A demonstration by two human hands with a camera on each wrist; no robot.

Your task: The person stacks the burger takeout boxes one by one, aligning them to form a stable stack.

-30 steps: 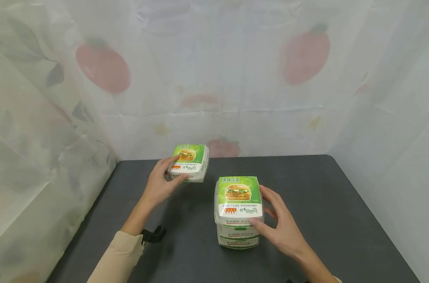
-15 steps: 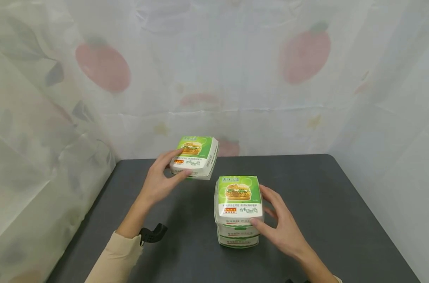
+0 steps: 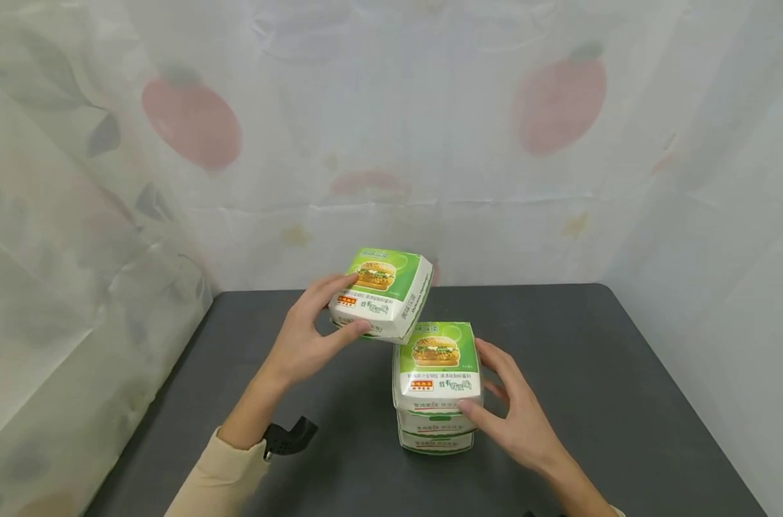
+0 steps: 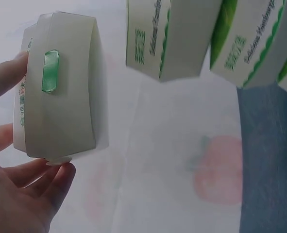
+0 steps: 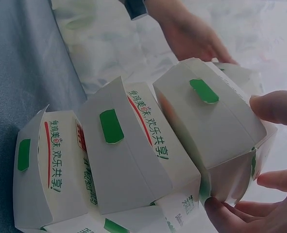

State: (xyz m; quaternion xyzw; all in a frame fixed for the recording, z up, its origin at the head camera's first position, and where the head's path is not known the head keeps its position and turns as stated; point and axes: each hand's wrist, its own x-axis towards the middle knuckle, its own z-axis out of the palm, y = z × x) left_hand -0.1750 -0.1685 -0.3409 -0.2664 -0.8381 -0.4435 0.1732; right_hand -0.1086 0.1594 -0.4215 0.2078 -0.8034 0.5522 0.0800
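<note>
My left hand (image 3: 310,337) grips a green and white cardboard burger box (image 3: 385,291) by its left part, thumb at the front and fingers over the top. That box is in the air, tilted, just behind and left of a stack's top, overlapping its far corner in the head view. The left wrist view shows its pale side with a green tab (image 4: 50,71). My right hand (image 3: 520,424) grips the top burger box (image 3: 438,359) of the stack, thumb on the front edge, fingers along the right side. Beneath it are two similar boxes, the middle one (image 5: 128,150) and the bottom one (image 5: 51,170).
The stack stands on a dark table (image 3: 624,402). A pale curtain (image 3: 469,143) printed with strawberries hangs behind the table and along its sides. A black band (image 3: 291,436) is on my left wrist, below a beige sleeve (image 3: 219,474).
My left hand has carried its burger box rightward, toward the stack, first raising it a little, and the box has tilted more. My right hand and the stack have stayed put.
</note>
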